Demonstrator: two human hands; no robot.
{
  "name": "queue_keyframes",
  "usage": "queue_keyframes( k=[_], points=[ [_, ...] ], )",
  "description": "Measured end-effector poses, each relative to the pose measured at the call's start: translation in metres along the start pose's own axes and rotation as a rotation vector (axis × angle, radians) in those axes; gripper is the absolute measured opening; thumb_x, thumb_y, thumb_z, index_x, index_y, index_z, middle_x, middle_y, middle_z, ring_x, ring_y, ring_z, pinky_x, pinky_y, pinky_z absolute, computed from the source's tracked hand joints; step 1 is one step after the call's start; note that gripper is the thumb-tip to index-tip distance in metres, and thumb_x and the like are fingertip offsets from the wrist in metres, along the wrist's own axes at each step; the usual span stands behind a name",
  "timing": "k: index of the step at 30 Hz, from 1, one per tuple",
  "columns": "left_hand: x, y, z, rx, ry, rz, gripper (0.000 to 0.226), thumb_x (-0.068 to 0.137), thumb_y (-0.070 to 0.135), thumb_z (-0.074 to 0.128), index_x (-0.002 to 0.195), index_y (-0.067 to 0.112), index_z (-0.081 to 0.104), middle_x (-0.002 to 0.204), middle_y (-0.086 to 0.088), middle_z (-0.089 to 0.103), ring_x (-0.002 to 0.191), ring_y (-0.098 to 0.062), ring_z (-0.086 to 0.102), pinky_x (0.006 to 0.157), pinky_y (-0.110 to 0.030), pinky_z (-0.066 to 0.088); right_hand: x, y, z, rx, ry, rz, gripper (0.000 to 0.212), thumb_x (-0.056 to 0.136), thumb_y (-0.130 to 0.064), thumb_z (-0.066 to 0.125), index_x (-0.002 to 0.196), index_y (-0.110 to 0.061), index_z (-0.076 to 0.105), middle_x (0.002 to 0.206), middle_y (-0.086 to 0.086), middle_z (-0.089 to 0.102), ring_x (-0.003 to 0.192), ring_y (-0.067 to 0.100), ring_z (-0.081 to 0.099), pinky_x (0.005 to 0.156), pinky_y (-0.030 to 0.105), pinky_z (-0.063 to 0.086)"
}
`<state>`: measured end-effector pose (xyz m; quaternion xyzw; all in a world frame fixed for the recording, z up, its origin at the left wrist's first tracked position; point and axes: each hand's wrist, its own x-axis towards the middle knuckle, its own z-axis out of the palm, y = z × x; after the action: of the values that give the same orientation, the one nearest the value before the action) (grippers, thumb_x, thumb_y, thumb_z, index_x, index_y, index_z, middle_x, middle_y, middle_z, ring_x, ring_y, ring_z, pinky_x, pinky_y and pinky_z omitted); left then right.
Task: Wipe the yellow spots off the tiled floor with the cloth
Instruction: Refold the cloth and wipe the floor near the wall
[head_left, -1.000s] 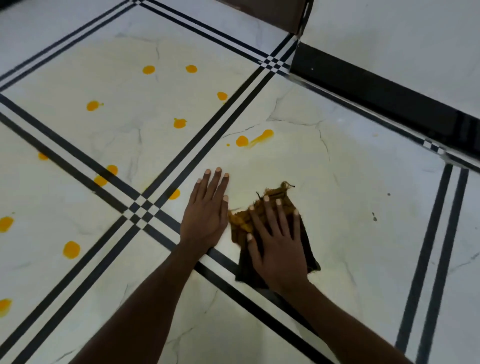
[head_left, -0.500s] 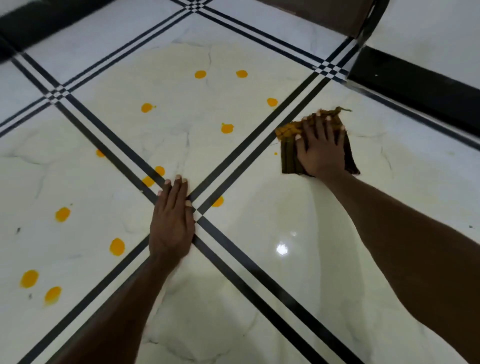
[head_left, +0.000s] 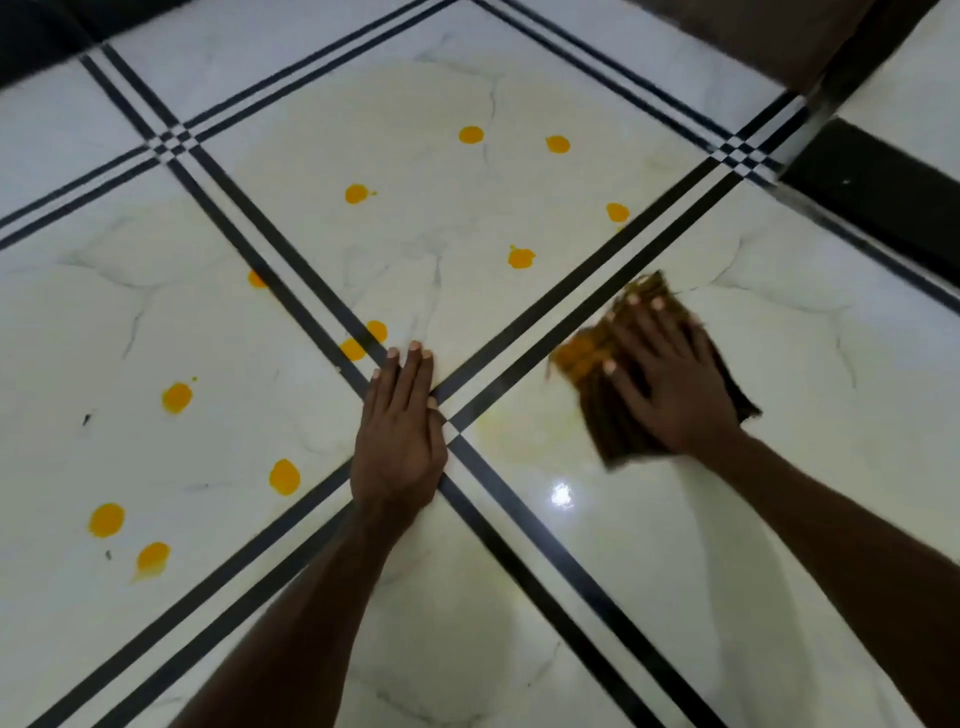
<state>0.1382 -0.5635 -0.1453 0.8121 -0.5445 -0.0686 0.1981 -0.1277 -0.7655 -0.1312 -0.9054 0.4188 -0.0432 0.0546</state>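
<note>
My right hand lies flat on a folded dark brown cloth, pressing it onto the right-hand tile; the cloth's left part is stained yellow. A faint yellow smear shows on the tile just left of the cloth. My left hand rests flat on the floor, fingers together, over the crossing of the black tile lines. Several yellow spots dot the tiled floor: some on the far tile, a pair by my left fingertips, and more on the left tile.
A black skirting strip runs along the wall at the upper right, with a dark brown panel at the top right. A bright light reflection sits on the tile between my forearms.
My right hand has dragged the cloth back toward me across the right tile, and the small spot near the line crossing is now a faint smear. My left hand stays planted.
</note>
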Motion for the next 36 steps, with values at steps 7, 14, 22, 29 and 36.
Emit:
queue_keyframes(
  k=[7,14,22,29,36],
  points=[
    [-0.003,0.001,-0.003,-0.011,0.000,-0.033,0.057,0.111,0.037,0.021,0.160,0.012,0.031,0.170,-0.002,0.026,0.161,-0.016,0.009,0.130,-0.042,0.016,0.028,-0.152,0.025,0.024,0.061,-0.095,0.061,0.106,-0.053,0.030,0.161,-0.028,0.038,0.173,0.007,0.026,0.161,0.031,0.020,0.128,0.060,0.012],
    [-0.004,0.003,-0.006,-0.033,-0.028,-0.041,0.060,0.110,0.043,0.014,0.163,0.016,0.021,0.172,0.001,0.017,0.161,-0.013,0.002,0.131,-0.043,0.013,-0.068,-0.042,-0.005,0.005,-0.132,-0.300,0.065,0.105,-0.059,0.036,0.165,-0.037,0.021,0.176,-0.003,0.013,0.164,0.021,0.007,0.130,0.057,0.010],
    [-0.003,-0.001,0.000,-0.025,-0.014,-0.040,0.060,0.110,0.045,0.019,0.164,0.019,0.019,0.172,0.005,0.014,0.160,-0.008,-0.002,0.132,-0.038,0.009,0.078,-0.062,0.012,0.013,0.057,0.178,0.069,0.102,-0.060,0.027,0.161,-0.026,0.036,0.172,0.008,0.027,0.160,0.034,0.020,0.128,0.061,0.010],
    [-0.003,0.004,-0.004,-0.022,-0.028,-0.032,0.059,0.110,0.043,0.019,0.164,0.019,0.018,0.173,0.002,0.013,0.161,-0.012,-0.001,0.132,-0.041,0.010,-0.052,-0.052,-0.004,-0.011,-0.134,-0.435,0.068,0.107,-0.061,0.034,0.166,-0.035,0.015,0.177,-0.005,0.006,0.164,0.020,0.000,0.132,0.051,0.001],
    [-0.002,0.004,-0.004,-0.054,-0.020,-0.042,0.058,0.111,0.042,0.018,0.164,0.020,0.019,0.172,0.004,0.014,0.161,-0.011,0.000,0.131,-0.039,0.010,0.064,-0.050,0.011,0.015,0.065,0.246,0.068,0.103,-0.060,0.029,0.162,-0.028,0.035,0.172,0.010,0.026,0.159,0.036,0.023,0.127,0.063,0.013]
  ],
)
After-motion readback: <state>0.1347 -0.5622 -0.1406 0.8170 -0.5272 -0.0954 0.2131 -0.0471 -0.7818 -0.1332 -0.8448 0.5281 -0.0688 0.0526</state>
